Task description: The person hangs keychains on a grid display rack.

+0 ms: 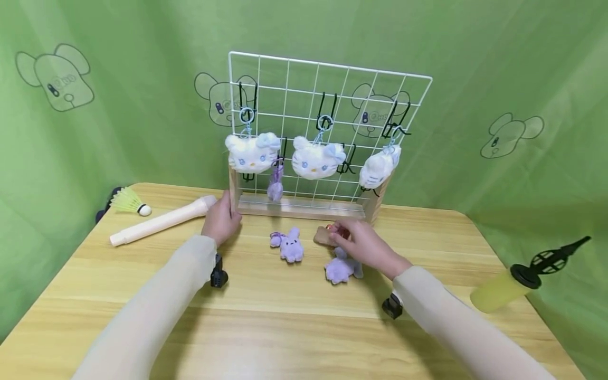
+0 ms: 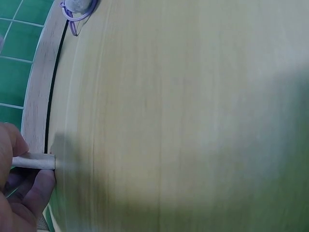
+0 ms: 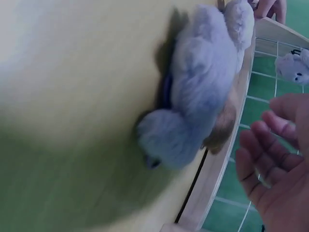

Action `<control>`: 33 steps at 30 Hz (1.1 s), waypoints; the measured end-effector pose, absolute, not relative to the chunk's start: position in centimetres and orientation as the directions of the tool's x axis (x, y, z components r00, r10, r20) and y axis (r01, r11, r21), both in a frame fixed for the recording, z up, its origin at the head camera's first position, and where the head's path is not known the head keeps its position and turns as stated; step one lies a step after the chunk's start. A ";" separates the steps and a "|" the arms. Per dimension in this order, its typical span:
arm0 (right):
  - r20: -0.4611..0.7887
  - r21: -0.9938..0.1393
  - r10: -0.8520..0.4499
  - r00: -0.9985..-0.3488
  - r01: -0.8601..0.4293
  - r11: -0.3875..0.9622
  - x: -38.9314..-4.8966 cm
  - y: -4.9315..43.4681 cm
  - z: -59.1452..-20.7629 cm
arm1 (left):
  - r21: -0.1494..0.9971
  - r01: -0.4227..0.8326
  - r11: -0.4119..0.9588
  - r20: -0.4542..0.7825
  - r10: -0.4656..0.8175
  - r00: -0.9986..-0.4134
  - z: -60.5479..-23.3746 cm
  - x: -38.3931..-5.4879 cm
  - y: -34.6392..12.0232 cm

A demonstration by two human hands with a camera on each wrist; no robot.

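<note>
With the thumb on one side and fingers on the other, my left hand [image 1: 222, 219] grips the wooden end piece [image 2: 36, 161] of a white wire grid rack [image 1: 304, 203]. My right hand [image 1: 358, 240] is over the table by a brown item [image 1: 323, 236] with a red bit, above a purple plush keychain [image 1: 339, 269]. In the right wrist view its fingers [image 3: 260, 150] are loosely bent with nothing between them. Another purple plush rabbit keychain [image 1: 291, 247] lies to the left. White plush cat keychains [image 1: 317, 158] and a purple one [image 1: 275, 184] hang from black hooks.
A pale pink tube [image 1: 161, 221] and a yellow shuttlecock [image 1: 129, 201] lie at the left. At the right edge lies a yellow cylinder [image 1: 499, 290] with a black top [image 1: 553, 259]. A green curtain [image 1: 475, 79] stands behind the table.
</note>
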State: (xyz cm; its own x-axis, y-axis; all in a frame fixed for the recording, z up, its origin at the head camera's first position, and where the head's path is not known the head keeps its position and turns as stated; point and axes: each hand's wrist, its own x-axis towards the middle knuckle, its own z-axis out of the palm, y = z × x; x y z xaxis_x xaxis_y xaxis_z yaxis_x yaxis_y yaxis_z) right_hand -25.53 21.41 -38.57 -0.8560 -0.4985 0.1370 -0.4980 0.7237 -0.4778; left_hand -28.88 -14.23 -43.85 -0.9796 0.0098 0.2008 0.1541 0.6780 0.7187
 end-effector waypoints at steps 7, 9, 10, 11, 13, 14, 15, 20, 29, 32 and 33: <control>0.111 -0.464 -0.624 -0.773 -0.596 0.655 -26.8 17.8 -38.3 | 0.726 0.155 0.669 0.203 0.008 -0.979 -43.8 -28.8 -14.2; 0.080 -0.447 -0.660 -0.747 -0.619 0.645 -27.3 16.5 -38.2 | 0.726 0.156 0.669 0.204 0.007 -0.979 -43.8 -28.7 -14.2; 0.061 -0.441 -0.673 -0.737 -0.625 0.644 -27.6 15.9 -38.2 | 0.726 0.156 0.669 0.204 0.006 -0.979 -43.7 -28.7 -14.3; 0.046 -0.432 -0.690 -0.723 -0.637 0.638 -27.8 15.4 -38.2 | 0.727 0.155 0.669 0.204 0.006 -0.979 -43.7 -28.7 -14.2; 0.013 -0.416 -0.715 -0.699 -0.654 0.632 -28.1 14.3 -38.3 | 0.729 0.155 0.667 0.203 0.006 -0.979 -43.7 -28.7 -14.2; -0.007 -0.411 -0.722 -0.691 -0.657 0.632 -28.3 13.9 -38.3 | 0.730 0.154 0.666 0.201 0.006 -0.980 -43.7 -28.7 -14.3; -0.028 -0.409 -0.726 -0.687 -0.655 0.635 -28.3 13.4 -38.3 | 0.730 0.154 0.665 0.200 0.008 -0.980 -43.7 -28.7 -14.2; -0.098 -0.369 -0.741 -0.664 -0.667 0.647 -28.7 11.6 -38.6 | 0.734 0.147 0.663 0.192 0.005 -0.981 -43.7 -28.8 -14.3; -0.135 -0.293 -0.725 -0.676 -0.671 0.681 -28.8 9.8 -38.9 | 0.728 0.150 0.669 0.199 0.003 -0.980 -43.6 -28.7 -14.3; -0.125 -0.284 -0.727 -0.675 -0.678 0.678 -28.7 9.6 -38.8 | 0.728 0.150 0.669 0.199 0.004 -0.980 -43.7 -28.7 -14.2; -0.120 -0.284 -0.731 -0.672 -0.682 0.674 -28.7 9.6 -38.8 | 0.728 0.149 0.669 0.198 0.004 -0.980 -43.7 -28.7 -14.2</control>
